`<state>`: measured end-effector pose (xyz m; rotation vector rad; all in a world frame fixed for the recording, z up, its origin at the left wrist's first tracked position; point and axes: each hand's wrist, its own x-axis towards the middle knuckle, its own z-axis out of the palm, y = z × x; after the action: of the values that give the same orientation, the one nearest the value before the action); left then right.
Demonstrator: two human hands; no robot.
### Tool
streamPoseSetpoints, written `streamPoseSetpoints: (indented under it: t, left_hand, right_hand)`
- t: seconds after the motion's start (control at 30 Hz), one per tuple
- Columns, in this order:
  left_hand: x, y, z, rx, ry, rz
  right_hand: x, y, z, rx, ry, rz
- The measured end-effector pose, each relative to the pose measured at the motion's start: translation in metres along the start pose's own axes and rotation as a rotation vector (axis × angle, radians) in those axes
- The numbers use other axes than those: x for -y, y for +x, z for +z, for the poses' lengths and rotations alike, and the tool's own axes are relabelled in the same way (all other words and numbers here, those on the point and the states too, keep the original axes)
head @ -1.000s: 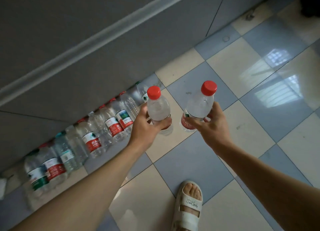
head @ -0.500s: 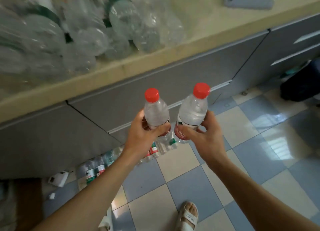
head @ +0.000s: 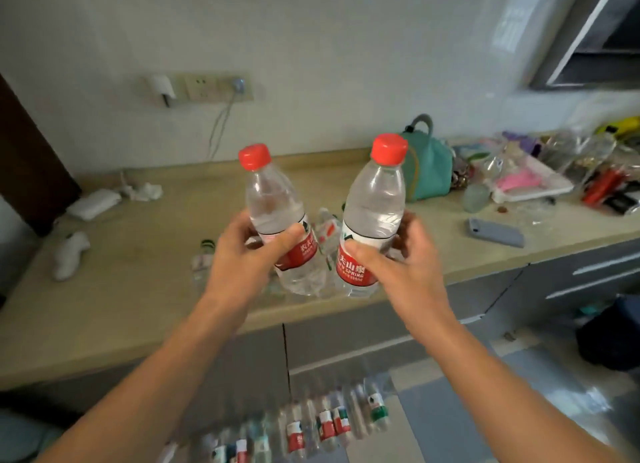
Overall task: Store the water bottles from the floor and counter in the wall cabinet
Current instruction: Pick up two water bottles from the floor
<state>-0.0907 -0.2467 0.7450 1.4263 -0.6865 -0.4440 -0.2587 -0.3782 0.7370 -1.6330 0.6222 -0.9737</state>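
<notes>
Head view: two red-capped bottles, left bottle [head: 280, 227] and right bottle [head: 372, 220], stand upright above the table [head: 121, 289] edge, each clasped in a grip (left hand [head: 242, 265], right hand [head: 401, 265]), more bottles [head: 311, 424] lining the floor.

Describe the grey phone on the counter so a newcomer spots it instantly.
Start at the long beige counter under the white wall, then look right of the two held bottles, past the teal bag. The phone lies flat near the front edge, alone: a plain grey-blue slab, unlike the colourful clutter behind it.
</notes>
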Motion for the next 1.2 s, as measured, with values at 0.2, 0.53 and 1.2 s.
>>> streamPoseSetpoints:
  t: [0.2,0.53,1.2]
  left_hand:
    - [-0.098,0.069,-0.098,-0.053,-0.063,0.14]
    - [-0.255,0.144,-0.185,-0.166,-0.032,0.425]
    - [-0.419,0.294,-0.277,-0.587,0.321,0.609]
  right_hand:
    - [0.098,0.053,0.107,-0.03,0.122,-0.108]
    - [0.255,0.152,0.204,0.06,0.244,-0.315]
    - [0.392,0.349,0.318,0.193,0.282,-0.442]
